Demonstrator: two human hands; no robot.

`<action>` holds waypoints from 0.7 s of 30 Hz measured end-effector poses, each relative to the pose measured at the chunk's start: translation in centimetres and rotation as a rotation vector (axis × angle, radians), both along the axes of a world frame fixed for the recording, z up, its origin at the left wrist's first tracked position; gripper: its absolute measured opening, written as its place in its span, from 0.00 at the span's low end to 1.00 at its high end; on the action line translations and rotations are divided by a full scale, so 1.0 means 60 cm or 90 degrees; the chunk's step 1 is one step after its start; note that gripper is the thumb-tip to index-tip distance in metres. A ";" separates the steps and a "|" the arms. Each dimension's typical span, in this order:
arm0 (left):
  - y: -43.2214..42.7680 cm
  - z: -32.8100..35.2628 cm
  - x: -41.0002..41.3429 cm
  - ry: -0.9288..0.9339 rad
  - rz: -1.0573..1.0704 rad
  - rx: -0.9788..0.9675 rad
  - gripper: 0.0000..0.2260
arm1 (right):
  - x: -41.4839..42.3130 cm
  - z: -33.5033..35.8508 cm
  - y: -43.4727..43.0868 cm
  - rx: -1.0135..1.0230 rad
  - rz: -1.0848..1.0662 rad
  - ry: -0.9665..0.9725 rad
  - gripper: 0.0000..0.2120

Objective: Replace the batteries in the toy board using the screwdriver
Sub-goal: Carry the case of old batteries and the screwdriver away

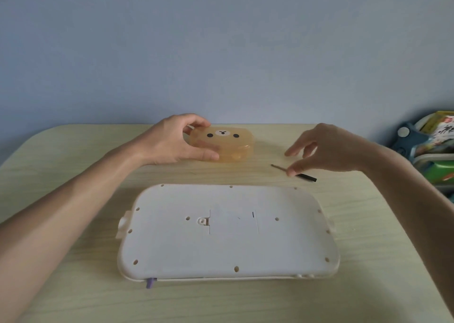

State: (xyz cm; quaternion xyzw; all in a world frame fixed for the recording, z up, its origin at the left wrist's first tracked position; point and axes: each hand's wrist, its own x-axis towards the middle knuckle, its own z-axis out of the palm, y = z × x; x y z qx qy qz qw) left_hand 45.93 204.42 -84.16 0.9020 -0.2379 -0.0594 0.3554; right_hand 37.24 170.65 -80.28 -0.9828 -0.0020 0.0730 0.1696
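Observation:
The white toy board (228, 234) lies face down in the middle of the table, its battery cover (233, 220) shut with a screw tab on the left side. Behind it stands a translucent orange box (226, 146) with a bear face on the lid. My left hand (177, 143) grips the box's left end, thumb in front and fingers over the back. A thin screwdriver (294, 173) with a black handle lies on the table right of the box. My right hand (321, 150) hovers just over it, fingers spread, the thumb tip at the shaft.
The pale wood table (73, 286) stands against a blue wall. At the right edge, off the table, a blue rack (427, 150) holds books and coloured packets. A purple strap end (151, 283) sticks out under the board's front left corner.

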 end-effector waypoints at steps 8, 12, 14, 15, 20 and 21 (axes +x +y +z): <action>-0.025 -0.026 -0.017 -0.025 0.033 -0.027 0.40 | -0.012 -0.019 -0.012 0.066 0.007 -0.007 0.04; -0.025 -0.029 -0.018 -0.018 0.051 -0.054 0.36 | -0.011 -0.024 -0.012 0.126 -0.005 -0.081 0.03; -0.020 -0.019 -0.022 -0.024 0.055 -0.077 0.37 | -0.007 -0.014 -0.008 0.151 -0.024 -0.122 0.04; -0.015 -0.007 -0.021 -0.025 0.060 -0.089 0.36 | -0.003 -0.002 -0.002 0.154 -0.026 -0.133 0.04; 0.015 0.149 -0.019 -0.010 0.081 -0.120 0.32 | 0.017 0.146 0.044 0.223 -0.021 -0.180 0.04; 0.021 0.199 -0.021 -0.019 0.082 -0.120 0.33 | 0.018 0.192 0.053 0.231 -0.016 -0.181 0.03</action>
